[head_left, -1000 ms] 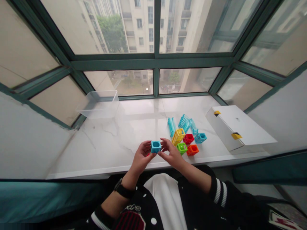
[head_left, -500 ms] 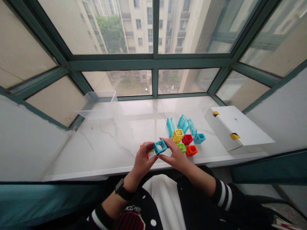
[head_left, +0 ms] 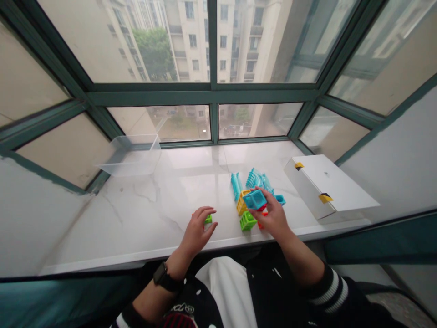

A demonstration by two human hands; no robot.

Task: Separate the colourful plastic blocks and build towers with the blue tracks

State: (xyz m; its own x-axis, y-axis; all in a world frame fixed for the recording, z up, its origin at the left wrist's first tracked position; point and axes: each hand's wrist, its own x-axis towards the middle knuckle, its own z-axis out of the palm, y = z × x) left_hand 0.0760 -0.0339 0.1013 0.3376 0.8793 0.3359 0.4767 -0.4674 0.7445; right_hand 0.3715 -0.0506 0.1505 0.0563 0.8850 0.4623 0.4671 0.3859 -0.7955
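My right hand (head_left: 273, 214) grips a blue hollow cube block (head_left: 255, 199) and holds it over the group of toy pieces. Partly behind that block stands a yellow block (head_left: 241, 203). A green block (head_left: 248, 221) sits just below it, nearer the sill's front edge. Bits of red and orange blocks show around my right fingers, mostly covered. My left hand (head_left: 200, 228) has its fingers apart and holds nothing. Beside it, a green block (head_left: 208, 219) is partly hidden by the fingers.
Clear blue track pieces (head_left: 236, 186) and a curved blue piece (head_left: 254, 178) lie behind the blocks, with another blue block (head_left: 280, 199) to the right. A white box (head_left: 336, 184) with yellow-black tape stands at right. A clear plastic bin (head_left: 133, 168) is at far left.
Both hands were on the blue block. My left hand has let go and moved left and slightly down; my right hand has carried the block right, over the other pieces. The view has shifted slightly.
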